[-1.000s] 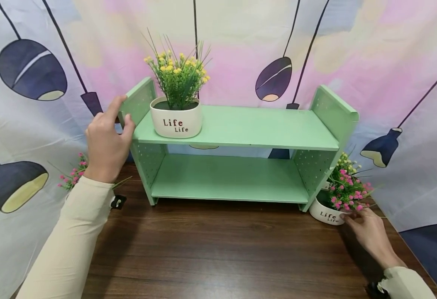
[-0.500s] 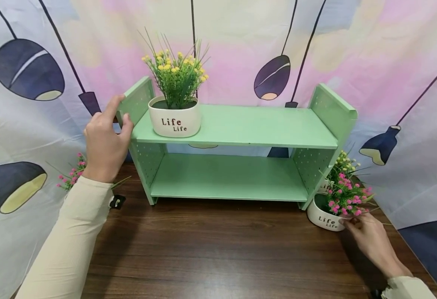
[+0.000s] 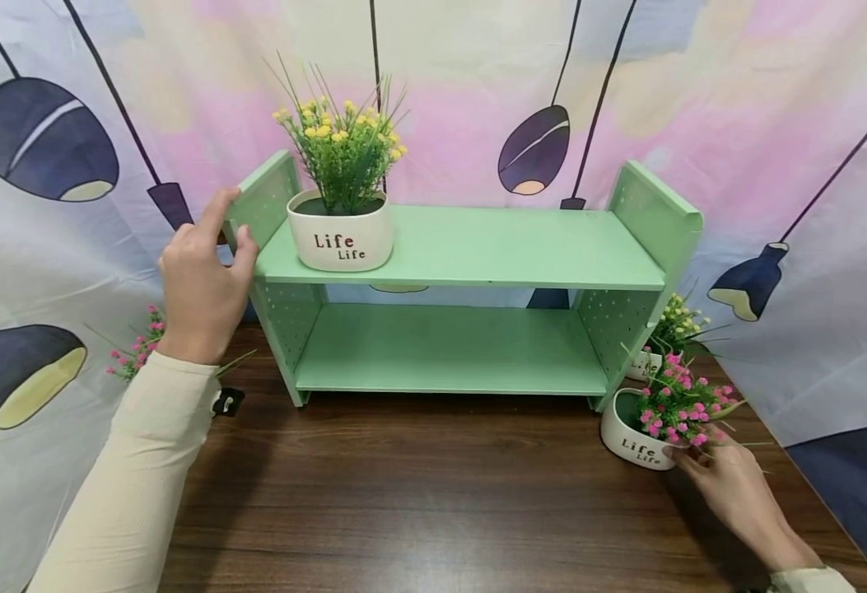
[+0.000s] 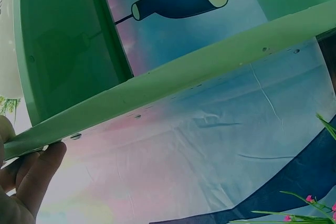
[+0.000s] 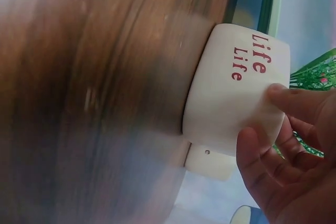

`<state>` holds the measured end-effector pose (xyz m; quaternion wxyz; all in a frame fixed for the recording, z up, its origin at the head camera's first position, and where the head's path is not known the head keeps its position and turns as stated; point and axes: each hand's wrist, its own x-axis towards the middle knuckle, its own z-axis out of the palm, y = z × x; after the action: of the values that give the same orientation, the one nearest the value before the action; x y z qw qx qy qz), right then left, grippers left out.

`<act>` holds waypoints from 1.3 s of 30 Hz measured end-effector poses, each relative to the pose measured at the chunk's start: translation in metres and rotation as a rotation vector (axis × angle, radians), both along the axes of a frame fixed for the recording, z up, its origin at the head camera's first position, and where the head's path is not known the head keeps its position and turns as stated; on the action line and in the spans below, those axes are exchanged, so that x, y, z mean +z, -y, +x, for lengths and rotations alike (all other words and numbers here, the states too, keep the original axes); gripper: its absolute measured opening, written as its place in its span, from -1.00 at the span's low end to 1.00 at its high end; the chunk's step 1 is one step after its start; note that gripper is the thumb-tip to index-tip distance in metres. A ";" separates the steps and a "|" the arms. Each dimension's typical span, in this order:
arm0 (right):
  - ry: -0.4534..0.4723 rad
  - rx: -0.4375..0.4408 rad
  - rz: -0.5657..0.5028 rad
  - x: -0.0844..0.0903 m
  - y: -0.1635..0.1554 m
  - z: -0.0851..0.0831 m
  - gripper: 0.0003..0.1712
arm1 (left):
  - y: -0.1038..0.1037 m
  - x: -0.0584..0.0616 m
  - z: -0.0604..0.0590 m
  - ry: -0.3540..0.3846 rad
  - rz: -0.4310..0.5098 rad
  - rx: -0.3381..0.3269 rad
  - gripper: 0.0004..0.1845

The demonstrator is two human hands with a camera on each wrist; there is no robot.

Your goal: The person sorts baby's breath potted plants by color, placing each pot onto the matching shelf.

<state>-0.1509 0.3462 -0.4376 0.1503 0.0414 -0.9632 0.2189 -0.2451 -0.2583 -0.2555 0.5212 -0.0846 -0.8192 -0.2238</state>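
A green two-tier shelf (image 3: 448,350) stands on the dark wooden table. My left hand (image 3: 207,284) holds the upper front edge of its left side panel (image 4: 173,80), with fingers on both sides of the edge in the left wrist view. At the shelf's right foot, my right hand (image 3: 729,478) grips the end of a white oval "Life" pot (image 5: 236,87) of pink artificial flowers (image 3: 685,403), its fingertips on the pot's wall. Another white pot (image 3: 346,239), planted with yellow flowers (image 3: 340,136), sits at the left of the top board.
Behind the gripped pot, a potted plant with yellow flowers (image 3: 678,317) stands beside the shelf's right side. More pink flowers (image 3: 137,346) show at the left, partly hidden by my left sleeve (image 3: 147,461). A lamp-printed cloth (image 3: 448,99) hangs close behind the shelf.
My right hand has drawn the pink-flower pot forward and slightly left, uncovering more of the yellow-flower pot behind it. My left hand keeps its hold on the shelf. The head view has shifted slightly.
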 end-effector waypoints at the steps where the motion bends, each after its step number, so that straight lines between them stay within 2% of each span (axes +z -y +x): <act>1: 0.006 0.003 -0.006 0.000 0.001 0.001 -0.68 | 0.000 0.000 0.000 0.003 0.000 0.000 -0.57; 6: 0.008 0.027 -0.033 -0.002 0.008 0.009 -0.42 | 0.000 -0.001 0.000 0.004 0.001 -0.002 -0.57; 12: 0.013 0.094 -0.046 0.001 0.017 0.012 -0.47 | 0.000 -0.001 0.000 -0.002 0.011 0.004 -0.57; 23: -0.084 0.169 -0.033 -0.005 0.031 0.017 -0.45 | 0.000 -0.001 0.001 -0.003 0.005 0.001 -0.57; 29: -0.144 0.211 -0.071 -0.008 0.038 0.016 -0.42 | 0.000 0.000 0.001 -0.005 0.005 0.004 -0.56; 36: -0.082 0.233 -0.094 -0.006 0.045 0.017 -0.48 | 0.000 0.000 0.002 -0.007 -0.002 0.008 -0.57; 39: -0.090 0.260 -0.094 -0.005 0.049 0.016 -0.47 | 0.000 0.000 0.002 -0.007 -0.007 0.006 -0.57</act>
<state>-0.1351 0.2972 -0.4426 0.1657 0.1684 -0.9307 0.2792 -0.2436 -0.2578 -0.2552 0.5247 -0.0846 -0.8183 -0.2191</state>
